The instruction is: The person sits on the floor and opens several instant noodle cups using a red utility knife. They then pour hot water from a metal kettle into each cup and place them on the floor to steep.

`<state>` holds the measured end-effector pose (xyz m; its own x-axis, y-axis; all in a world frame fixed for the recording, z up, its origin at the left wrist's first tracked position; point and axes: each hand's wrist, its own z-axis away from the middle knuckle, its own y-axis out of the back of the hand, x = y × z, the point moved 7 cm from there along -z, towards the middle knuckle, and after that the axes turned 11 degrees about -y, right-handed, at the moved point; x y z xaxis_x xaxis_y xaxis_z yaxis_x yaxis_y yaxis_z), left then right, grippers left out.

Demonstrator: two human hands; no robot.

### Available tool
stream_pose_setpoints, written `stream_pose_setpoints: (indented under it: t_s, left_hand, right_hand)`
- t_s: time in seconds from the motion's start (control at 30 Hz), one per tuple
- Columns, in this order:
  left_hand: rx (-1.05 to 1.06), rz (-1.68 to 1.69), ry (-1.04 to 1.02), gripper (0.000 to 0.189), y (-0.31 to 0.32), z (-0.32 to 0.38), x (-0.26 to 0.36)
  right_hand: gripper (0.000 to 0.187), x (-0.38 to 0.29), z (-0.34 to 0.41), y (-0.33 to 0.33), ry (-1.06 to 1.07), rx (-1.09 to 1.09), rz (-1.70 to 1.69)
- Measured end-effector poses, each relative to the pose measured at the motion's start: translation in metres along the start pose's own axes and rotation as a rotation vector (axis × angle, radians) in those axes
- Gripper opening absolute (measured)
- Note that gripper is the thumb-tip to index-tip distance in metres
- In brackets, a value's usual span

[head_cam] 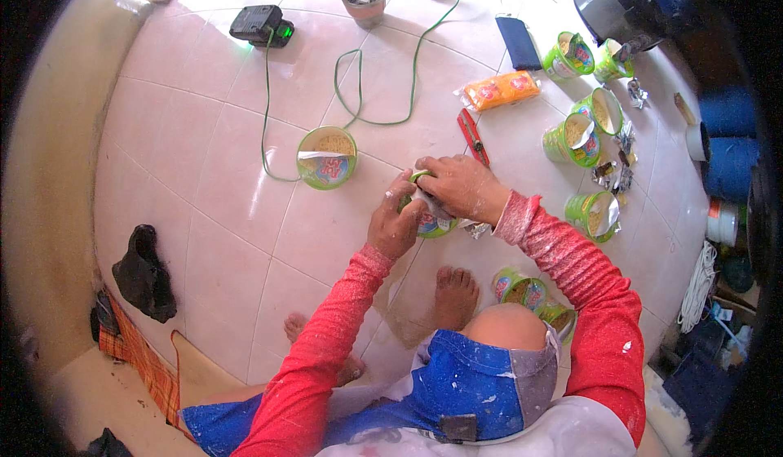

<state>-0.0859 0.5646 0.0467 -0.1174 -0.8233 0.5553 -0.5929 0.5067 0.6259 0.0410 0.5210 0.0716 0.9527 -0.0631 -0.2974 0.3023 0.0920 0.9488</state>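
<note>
Both hands meet over a green instant noodle cup [435, 227] on the tiled floor. My left hand [394, 215] grips the cup's left side and rim. My right hand [466, 186] has its fingers at the top edge, by the peeled lid; what its fingertips pinch is partly hidden. Left of the hands stands another noodle cup [327, 158], its lid folded half back over dry noodles. Just above my right hand lies a red utility knife [474, 135]. An orange plastic packet [500, 91] lies beyond the knife.
More open noodle cups [572, 140] stand at the right, beside torn foil sachets [624, 169]. Cups [520, 292] also sit by my knee. A green cable [417, 65] loops across the floor near a black battery charger [257, 23], a plastic tub [364, 4] and a dark blue phone-like slab [518, 42].
</note>
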Motion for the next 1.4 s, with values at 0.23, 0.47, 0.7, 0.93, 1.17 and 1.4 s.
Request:
stream_pose_setpoints:
  t_s: [0.23, 0.47, 0.7, 0.93, 1.17, 1.4]
  left_hand:
    - [-0.020, 0.018, 0.010, 0.028, -0.001, -0.003, 0.000]
    - [-0.031, 0.179, -0.030, 0.075, -0.002, -0.011, 0.011]
    - [-0.155, 0.096, -0.015, 0.096, 0.003, -0.024, 0.009]
    - [-0.304, 0.030, 0.051, 0.098, 0.016, -0.058, 0.025]
    - [-0.336, 0.009, 0.038, 0.095, 0.004, -0.070, 0.041]
    - [-0.422, -0.076, 0.090, 0.098, 0.003, -0.049, 0.028]
  right_hand:
    - [0.020, 0.007, 0.017, 0.014, -0.122, 0.236, -0.296]
    - [0.030, 0.031, 0.050, -0.007, -0.442, 0.355, -0.687]
    - [0.020, 0.034, 0.048, -0.008, -0.668, 0.287, -1.031]
    - [0.011, 0.050, 0.067, -0.007, -0.798, 0.484, -1.076]
    - [0.013, 0.037, 0.090, 0.020, -0.734, 0.661, -0.921]
    - [0.015, 0.047, 0.094, 0.016, -0.792, 0.673, -0.976]
